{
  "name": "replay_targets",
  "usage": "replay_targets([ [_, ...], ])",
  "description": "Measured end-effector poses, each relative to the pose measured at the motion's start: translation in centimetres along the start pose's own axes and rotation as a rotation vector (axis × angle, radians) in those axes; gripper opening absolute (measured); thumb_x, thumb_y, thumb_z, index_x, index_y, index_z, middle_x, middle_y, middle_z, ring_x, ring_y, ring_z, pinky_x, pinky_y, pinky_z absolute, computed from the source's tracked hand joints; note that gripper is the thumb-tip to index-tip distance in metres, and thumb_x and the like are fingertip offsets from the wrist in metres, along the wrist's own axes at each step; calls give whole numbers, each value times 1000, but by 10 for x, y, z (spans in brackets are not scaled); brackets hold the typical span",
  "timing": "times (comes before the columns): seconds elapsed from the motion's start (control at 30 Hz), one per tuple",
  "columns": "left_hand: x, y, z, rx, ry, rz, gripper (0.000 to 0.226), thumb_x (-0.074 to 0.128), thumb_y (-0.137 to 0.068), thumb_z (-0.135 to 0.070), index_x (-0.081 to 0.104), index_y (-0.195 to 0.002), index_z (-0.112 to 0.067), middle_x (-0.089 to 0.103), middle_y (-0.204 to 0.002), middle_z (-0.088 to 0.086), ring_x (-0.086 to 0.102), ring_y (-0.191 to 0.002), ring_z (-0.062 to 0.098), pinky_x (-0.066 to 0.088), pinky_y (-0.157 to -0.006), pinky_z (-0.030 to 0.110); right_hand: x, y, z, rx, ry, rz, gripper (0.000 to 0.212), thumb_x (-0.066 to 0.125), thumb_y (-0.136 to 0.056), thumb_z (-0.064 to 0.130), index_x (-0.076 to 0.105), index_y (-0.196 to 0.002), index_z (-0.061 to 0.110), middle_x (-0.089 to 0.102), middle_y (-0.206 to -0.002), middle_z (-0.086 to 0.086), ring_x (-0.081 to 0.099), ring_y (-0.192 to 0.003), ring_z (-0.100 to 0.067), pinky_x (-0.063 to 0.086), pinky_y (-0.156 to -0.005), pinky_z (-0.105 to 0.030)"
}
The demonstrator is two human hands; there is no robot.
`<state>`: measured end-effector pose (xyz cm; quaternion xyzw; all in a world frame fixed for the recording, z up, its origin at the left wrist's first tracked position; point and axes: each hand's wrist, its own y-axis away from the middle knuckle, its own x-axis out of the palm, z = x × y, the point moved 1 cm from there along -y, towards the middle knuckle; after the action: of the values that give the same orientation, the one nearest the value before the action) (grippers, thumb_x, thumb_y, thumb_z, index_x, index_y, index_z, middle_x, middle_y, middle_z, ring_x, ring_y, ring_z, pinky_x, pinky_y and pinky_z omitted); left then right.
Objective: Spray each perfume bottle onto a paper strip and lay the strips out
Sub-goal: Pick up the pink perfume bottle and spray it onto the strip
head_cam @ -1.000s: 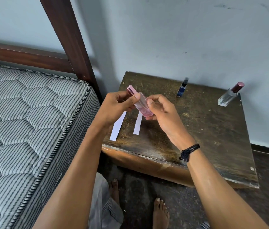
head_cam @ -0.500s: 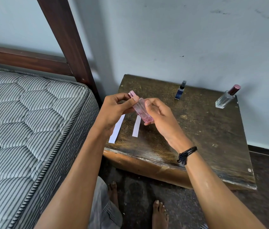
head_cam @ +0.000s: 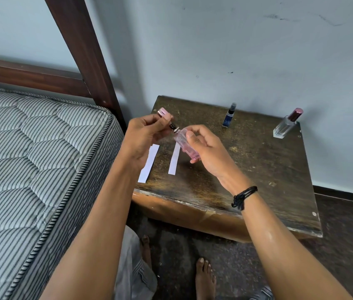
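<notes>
The pink perfume bottle (head_cam: 185,146) looks pink throughout; its fill level is unclear. The right hand (head_cam: 205,152) grips its body, and the left hand (head_cam: 143,137) pinches the pink cap (head_cam: 164,113) just off the bare black nozzle (head_cam: 173,127). The bottle's long axis tilts, nozzle up toward the left hand. Beneath the hands, a left paper strip (head_cam: 149,164) and a right paper strip (head_cam: 175,160) lie on the wooden table (head_cam: 257,169). Beyond the right hand stand 2 capped bottles: a small blue bottle (head_cam: 229,115) and a clear bottle (head_cam: 286,124).

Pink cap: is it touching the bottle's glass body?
Apart. Head view: the black sprayer shows bare between the pink cap and the glass body.
</notes>
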<state>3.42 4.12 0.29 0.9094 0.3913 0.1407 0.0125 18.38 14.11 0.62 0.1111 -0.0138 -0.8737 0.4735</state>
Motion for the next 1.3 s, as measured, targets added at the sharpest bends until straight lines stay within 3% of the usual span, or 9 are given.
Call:
replay_targets([
  [0.1,-6,0,-10,12,17,-12,38,76,-75,-27,72,-93,6,74,-84,6,68,-75,13,58,-76,21,-7,5,3,-7,-16,-43,24,50,-107,37,62,-123,23,69,-114,-20,68,-100,-36,59,-73,-30],
  [0.23,-5,3,-11,56,-42,-57,22,78,-83,-22,75,-92,-2,70,-81,8,64,-74,14,56,-75,22,-15,10,3,31,-67,-118,21,50,-107,34,63,-119,24,72,-114,-10,69,-104,-34,59,-72,-34],
  [0.43,11,4,6,67,-675,37,23,85,-78,-33,81,-96,-20,77,-92,-3,70,-85,15,56,-85,34,-25,14,1,83,-308,-220,25,49,-108,25,63,-129,24,73,-119,-7,73,-92,-19,57,-66,-33],
  [0.57,35,11,17,96,-1028,143,25,84,-78,-35,78,-97,-20,71,-90,-5,67,-88,17,54,-83,34,-32,11,2,85,-440,-305,29,46,-108,25,62,-133,23,73,-107,-8,68,-77,-13,53,-58,-29],
  [0.7,53,20,27,150,-1108,250,24,85,-77,-33,76,-96,-21,62,-91,-6,63,-88,18,52,-79,34,-35,11,2,92,-479,-330,30,48,-107,24,63,-133,24,71,-112,-5,67,-79,-13,52,-55,-26],
  [0.8,61,24,29,176,-1156,290,24,84,-78,-31,75,-97,-20,55,-90,-7,56,-84,17,39,-70,30,-35,11,3,80,-489,-317,33,51,-106,25,60,-137,23,68,-112,-6,65,-63,-15,53,-50,-25],
  [0.9,66,27,34,176,-1177,322,24,83,-79,-27,75,-101,-21,55,-89,-7,53,-83,14,34,-69,26,-36,10,4,60,-523,-286,37,53,-105,25,57,-142,25,62,-132,-10,67,-59,-19,56,-54,-29],
  [1.2,72,27,46,146,-1203,361,27,83,-78,-20,75,-104,-17,72,-96,3,66,-92,22,52,-80,33,-42,15,10,1,-604,-159,42,56,-102,16,56,-137,38,54,-143,0,70,-77,-29,61,-87,-46],
  [1.3,65,22,40,95,-1163,403,31,77,-78,-6,74,-108,-16,70,-93,-1,67,-92,18,54,-83,30,-43,15,9,-2,-586,-128,45,56,-102,17,54,-144,33,54,-144,-2,69,-75,-28,61,-81,-44],
])
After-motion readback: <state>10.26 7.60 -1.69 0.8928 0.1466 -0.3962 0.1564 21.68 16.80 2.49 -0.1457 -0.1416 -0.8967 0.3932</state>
